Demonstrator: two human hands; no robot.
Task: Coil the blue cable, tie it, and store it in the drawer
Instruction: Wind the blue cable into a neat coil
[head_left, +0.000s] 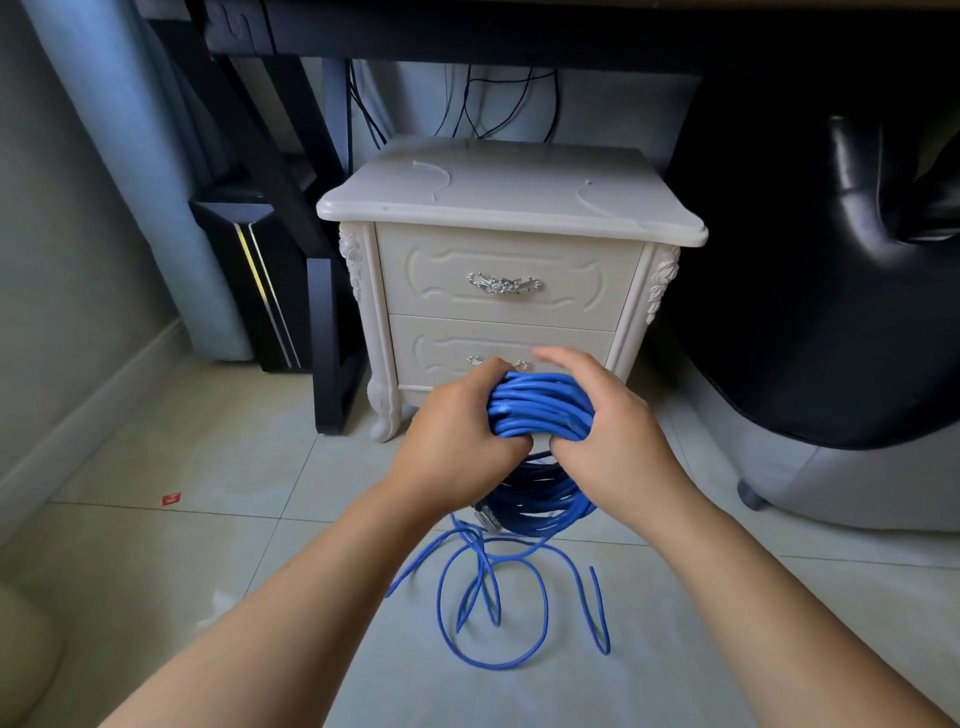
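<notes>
The left hand (457, 431) and right hand (610, 434) both curl round the part-coiled blue cable (540, 405), held before the 2 closed drawers (441, 280), but loose loops trailing on the floor (260, 467) could snag and pull the coil apart.

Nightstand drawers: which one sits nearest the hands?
The lower drawer; the left hand partly hides its handle, whereas the upper drawer shows its handle whole.

Tiled floor (208, 545) (blue cable (440, 597), nightstand (498, 291))
</notes>
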